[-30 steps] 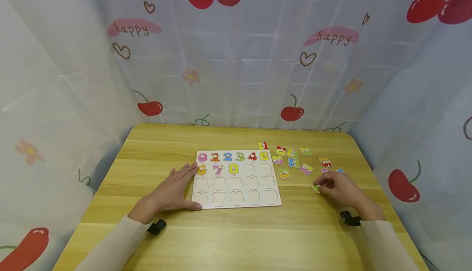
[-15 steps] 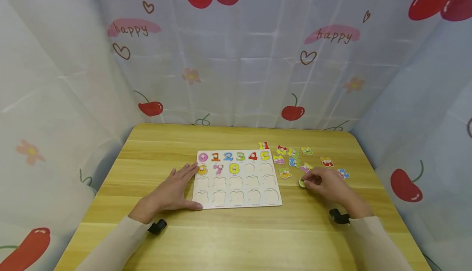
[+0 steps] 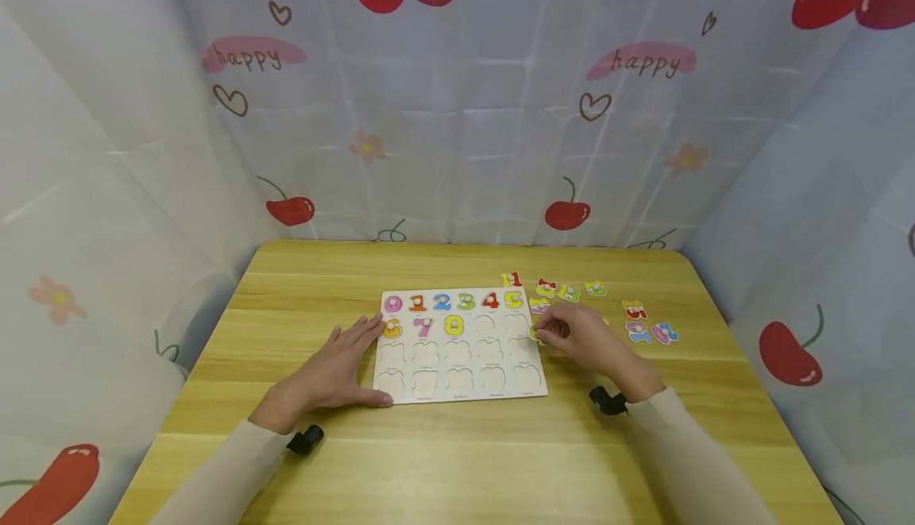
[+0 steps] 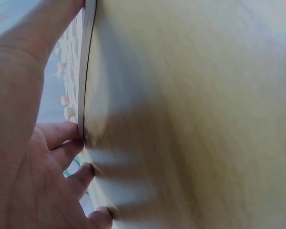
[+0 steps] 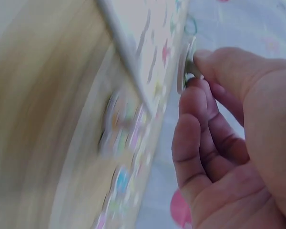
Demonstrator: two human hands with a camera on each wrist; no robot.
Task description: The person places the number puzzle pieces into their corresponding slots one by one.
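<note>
A white number puzzle board (image 3: pixel 475 348) lies on the table in the head view. Knobbed number pieces 0 to 8 sit in its upper rows, with bare recesses after the yellow 8 (image 3: pixel 453 326). My left hand (image 3: pixel 330 370) rests along the board's left edge, fingers spread and thumb at the lower corner. Between thumb and fingertips my right hand (image 3: pixel 589 340) pinches a green puzzle piece (image 3: pixel 534 334) by its knob, beside the board's right edge. The right wrist view has that piece (image 5: pixel 182 67) edge-on, raised off the table; its number is hidden.
Several loose number pieces lie right of the board, including a red-and-yellow one (image 3: pixel 633 309) and a blue-and-pink one (image 3: pixel 638 332). A piece reading 11 (image 3: pixel 511 279) is at the board's top right edge. A printed curtain (image 3: pixel 457 152) stands around the wooden table (image 3: pixel 443 461).
My right hand has carried the green puzzle piece leftward from the table's right side to the board's right edge, uncovering loose pieces behind it. The left hand has stayed in place.
</note>
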